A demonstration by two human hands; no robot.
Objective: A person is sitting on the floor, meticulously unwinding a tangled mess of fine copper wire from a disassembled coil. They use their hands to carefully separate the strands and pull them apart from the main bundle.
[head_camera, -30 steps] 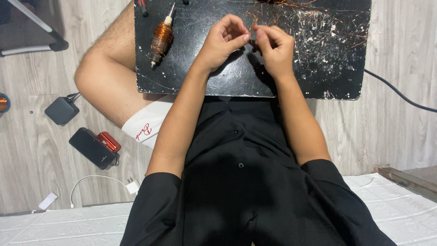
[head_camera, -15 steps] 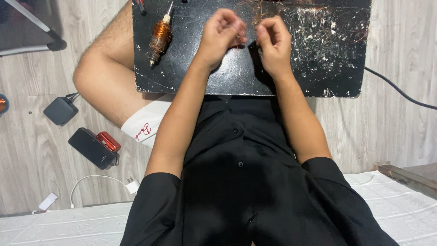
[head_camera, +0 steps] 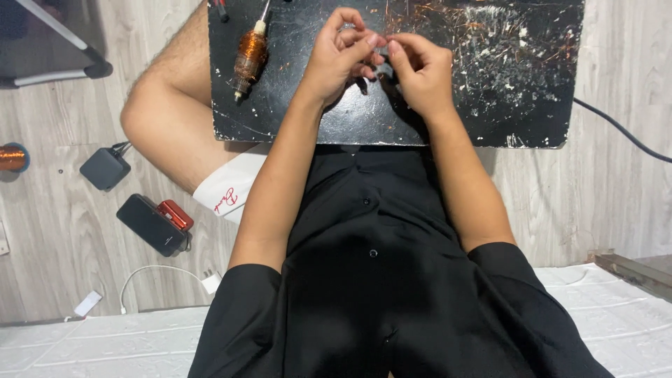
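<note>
Thin wire pinched between left hand and right hand, copper-wound armature just left on black board

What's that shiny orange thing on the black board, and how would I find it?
Find the scratched black board across the person's lap. Left of the left hand, near the board's left end, lies a copper wire coil wound on a slim spindle. It is the only fat, glossy orange bundle on the board; the other copper there is loose thin strands.

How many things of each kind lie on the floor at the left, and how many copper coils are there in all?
Copper coils: 2
Black adapter: 1
Black box: 1
Red box: 1
White cable: 1
Total: 6
</note>
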